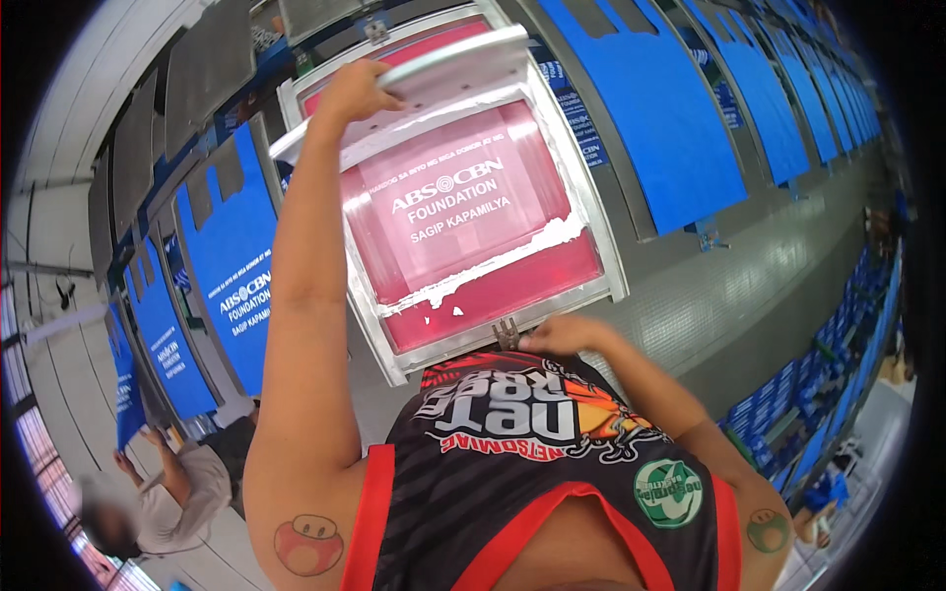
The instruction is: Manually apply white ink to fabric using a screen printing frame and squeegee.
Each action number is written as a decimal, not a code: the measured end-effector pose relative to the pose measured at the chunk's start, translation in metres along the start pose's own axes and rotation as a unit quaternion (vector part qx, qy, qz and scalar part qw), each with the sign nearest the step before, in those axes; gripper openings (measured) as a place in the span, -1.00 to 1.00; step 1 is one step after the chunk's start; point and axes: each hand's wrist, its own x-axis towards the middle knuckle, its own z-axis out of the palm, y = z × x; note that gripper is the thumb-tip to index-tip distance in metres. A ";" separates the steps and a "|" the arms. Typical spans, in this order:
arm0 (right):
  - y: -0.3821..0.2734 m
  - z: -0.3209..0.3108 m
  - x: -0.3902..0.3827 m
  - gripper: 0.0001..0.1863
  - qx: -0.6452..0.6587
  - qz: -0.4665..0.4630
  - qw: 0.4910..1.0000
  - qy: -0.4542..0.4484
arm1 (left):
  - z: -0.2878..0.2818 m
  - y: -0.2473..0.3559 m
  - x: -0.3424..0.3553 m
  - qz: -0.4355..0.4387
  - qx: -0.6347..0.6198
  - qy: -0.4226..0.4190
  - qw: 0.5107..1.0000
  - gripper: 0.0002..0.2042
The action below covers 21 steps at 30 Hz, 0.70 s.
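Note:
A screen-printing frame (601,231) with pale metal sides and a red-pink mesh lies in front of me. White ink runs in a ragged strip (483,266) across its near part, and white lettering shows in the mesh. My left hand (357,96) reaches to the far end, closed on a long pale squeegee (458,61), which lies tilted across the frame. At the near edge, my right hand (564,336) has its fingers curled beside a small metal bracket (507,333). Whether it grips the frame's rim or the bracket is hard to see.
Blue bag-shaped pieces (650,118) lie in rows on long grey tables at both sides, some printed white (232,266). A co-worker (187,483) holds a blue piece at the lower left. More blue printed pieces (788,394) fill racks at the right.

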 end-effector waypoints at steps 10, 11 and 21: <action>-0.024 0.067 -0.036 -0.73 0.377 -0.099 0.886 0.252 | 0.024 0.029 0.009 -0.072 0.088 -0.038 0.993 -0.59; -0.039 0.066 -0.055 -0.74 0.391 -0.126 0.878 0.246 | 0.018 0.002 0.011 -0.007 0.121 0.028 0.992 -0.61; 0.004 0.091 0.012 -0.77 0.334 -0.102 0.897 0.270 | 0.073 0.071 -0.077 -0.106 0.161 0.029 0.981 -0.61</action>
